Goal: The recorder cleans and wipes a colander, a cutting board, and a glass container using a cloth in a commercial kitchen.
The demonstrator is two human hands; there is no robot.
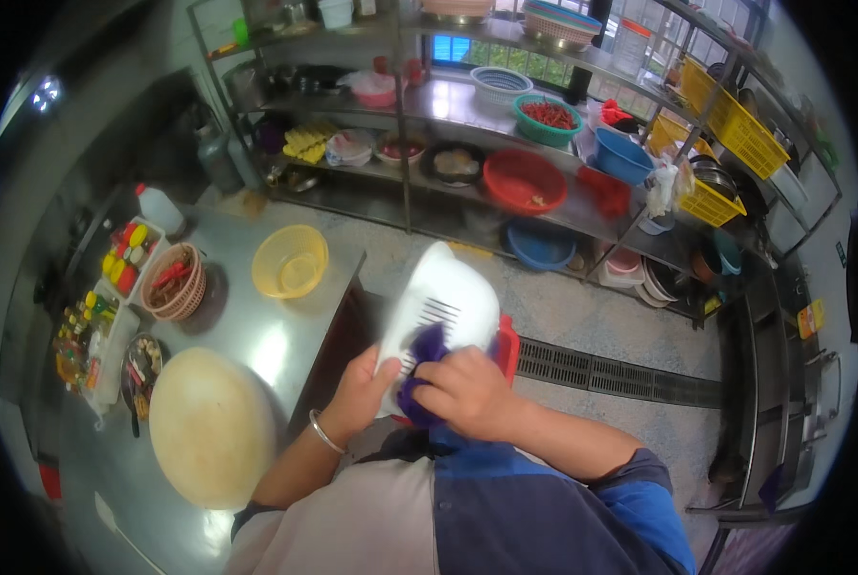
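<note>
In front of my body, a white slotted plastic container (465, 287) is tilted on its side. My left hand (364, 388) grips its near left edge, thumb on the slotted face. My right hand (465, 388) clutches a purple cloth (423, 402) and presses it against the container beside the dark slots. Part of a red plastic object (506, 348) shows behind the container; the rest of it is hidden. A silver bangle (327, 431) circles my left wrist.
To the left, a steel table (285, 338) bears a round cutting board (209, 431), a yellow basket (290, 262), a pink basket (174, 284) and several bottles. Steel shelves (443, 108) with basins and baskets stand ahead. A dark floor grate (615, 372) runs rightward.
</note>
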